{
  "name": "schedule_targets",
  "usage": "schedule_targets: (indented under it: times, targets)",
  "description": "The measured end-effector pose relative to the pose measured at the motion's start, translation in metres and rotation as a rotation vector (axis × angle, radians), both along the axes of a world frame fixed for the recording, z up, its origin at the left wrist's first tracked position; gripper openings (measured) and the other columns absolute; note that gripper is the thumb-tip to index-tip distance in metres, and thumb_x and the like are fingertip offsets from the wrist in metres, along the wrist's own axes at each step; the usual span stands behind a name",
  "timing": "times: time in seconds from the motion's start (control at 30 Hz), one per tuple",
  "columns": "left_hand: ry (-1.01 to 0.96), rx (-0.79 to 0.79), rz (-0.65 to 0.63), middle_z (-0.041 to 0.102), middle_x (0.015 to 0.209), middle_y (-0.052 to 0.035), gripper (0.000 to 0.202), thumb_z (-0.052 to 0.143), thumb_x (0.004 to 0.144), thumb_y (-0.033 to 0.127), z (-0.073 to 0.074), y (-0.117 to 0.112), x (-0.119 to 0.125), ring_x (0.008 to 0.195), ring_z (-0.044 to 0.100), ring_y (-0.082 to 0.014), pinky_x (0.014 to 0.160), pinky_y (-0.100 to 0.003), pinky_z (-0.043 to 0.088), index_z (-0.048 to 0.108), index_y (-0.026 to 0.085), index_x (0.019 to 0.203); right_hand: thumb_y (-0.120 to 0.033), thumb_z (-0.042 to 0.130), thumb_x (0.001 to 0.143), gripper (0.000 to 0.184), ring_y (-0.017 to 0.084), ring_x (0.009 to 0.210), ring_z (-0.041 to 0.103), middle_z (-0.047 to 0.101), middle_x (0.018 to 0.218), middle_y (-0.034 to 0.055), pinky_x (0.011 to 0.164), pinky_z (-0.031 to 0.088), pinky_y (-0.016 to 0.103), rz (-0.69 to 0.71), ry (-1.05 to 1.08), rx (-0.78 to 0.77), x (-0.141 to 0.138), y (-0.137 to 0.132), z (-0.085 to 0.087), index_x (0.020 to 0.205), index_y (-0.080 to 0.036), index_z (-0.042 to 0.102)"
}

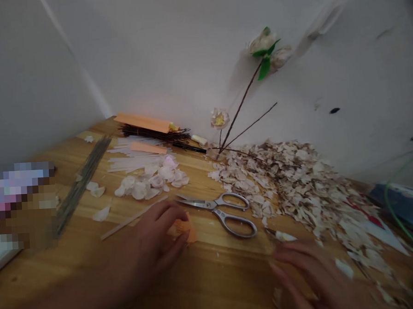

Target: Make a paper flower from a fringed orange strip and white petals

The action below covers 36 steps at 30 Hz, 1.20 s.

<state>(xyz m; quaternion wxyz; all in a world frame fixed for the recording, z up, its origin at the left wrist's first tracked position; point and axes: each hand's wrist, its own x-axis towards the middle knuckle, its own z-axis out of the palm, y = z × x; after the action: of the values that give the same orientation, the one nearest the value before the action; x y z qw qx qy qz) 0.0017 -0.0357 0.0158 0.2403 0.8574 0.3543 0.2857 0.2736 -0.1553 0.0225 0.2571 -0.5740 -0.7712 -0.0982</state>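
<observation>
My left hand (162,240) is closed on a small piece of orange paper (189,229), its fingers curled over it just above the wooden table. To the right lies a pair of metal scissors (212,207), blades pointing left and handles toward the right. My right hand (309,269) reaches low over the table at the right, fingers stretched and thumb apart. Just past its fingertips is a small white tube (285,236) with a dark thin tip; whether they touch is unclear. A pale thin strip (133,218) lies beyond my left hand.
A large heap of whitish-brown petals (297,177) spreads over the right side. Artificial flowers (265,54) on brown stems lean at the wall. Loose white petals (149,180), dark stems (153,133), orange sheets (142,122) and grey wires (85,181) lie at the back and left.
</observation>
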Motion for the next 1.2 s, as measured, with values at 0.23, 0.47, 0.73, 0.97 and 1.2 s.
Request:
schedule_targets:
  times: [0.23, 0.47, 0.73, 0.97, 1.2]
  targets:
    - [0.169, 0.143, -0.144, 0.061, 0.075, 0.0025, 0.013, 0.055, 0.072, 0.008, -0.007, -0.008, 0.01, 0.072, 0.054, -0.0169, 0.066, -0.029, 0.041, 0.054, 0.02, 0.066, -0.008, 0.068, 0.069, 0.016, 0.019, 0.07, 0.057, 0.062, 0.073, 0.0, 0.059, 0.047, 0.031, 0.116, -0.033, -0.384, -0.062, 0.059, -0.014, 0.072, -0.02, 0.058]
    - [0.257, 0.298, -0.164, 0.064, 0.072, -0.0004, 0.01, 0.054, 0.078, 0.011, -0.041, 0.007, 0.018, 0.072, 0.056, -0.0188, 0.067, -0.031, 0.042, 0.059, 0.017, 0.072, -0.008, 0.064, 0.074, 0.012, 0.018, 0.07, 0.053, 0.061, 0.073, 0.0008, 0.059, 0.043, 0.03, 0.136, 0.051, -0.357, -0.07, 0.07, -0.034, 0.076, -0.018, 0.058]
    - [0.292, 0.264, -0.219, 0.067, 0.086, -0.001, 0.011, 0.055, 0.078, 0.011, -0.042, 0.011, 0.014, 0.09, 0.06, -0.0184, 0.097, -0.039, 0.037, 0.062, 0.018, 0.083, -0.009, 0.067, 0.072, 0.015, 0.02, 0.071, 0.052, 0.06, 0.075, 0.0022, 0.059, 0.044, 0.031, 0.13, 0.07, -0.321, -0.071, 0.07, -0.04, 0.079, -0.017, 0.056]
    - [0.202, 0.093, -0.186, 0.068, 0.089, 0.0007, 0.019, 0.044, 0.083, 0.011, -0.047, 0.009, 0.01, 0.096, 0.06, -0.0156, 0.103, -0.042, 0.03, 0.061, 0.021, 0.086, -0.005, 0.06, 0.074, 0.018, 0.02, 0.077, 0.051, 0.062, 0.083, 0.0037, 0.068, 0.045, 0.032, 0.2, 0.076, -0.236, -0.076, 0.065, -0.047, 0.088, -0.016, 0.058]
    - [0.18, 0.068, -0.186, 0.067, 0.079, 0.0022, 0.019, 0.045, 0.081, 0.009, -0.042, 0.01, 0.009, 0.084, 0.062, -0.0146, 0.096, -0.039, 0.039, 0.06, 0.021, 0.078, -0.011, 0.049, 0.085, 0.013, 0.018, 0.072, 0.052, 0.063, 0.078, 0.0029, 0.066, 0.042, 0.031, 0.22, 0.024, -0.155, -0.078, 0.068, -0.053, 0.086, -0.017, 0.06]
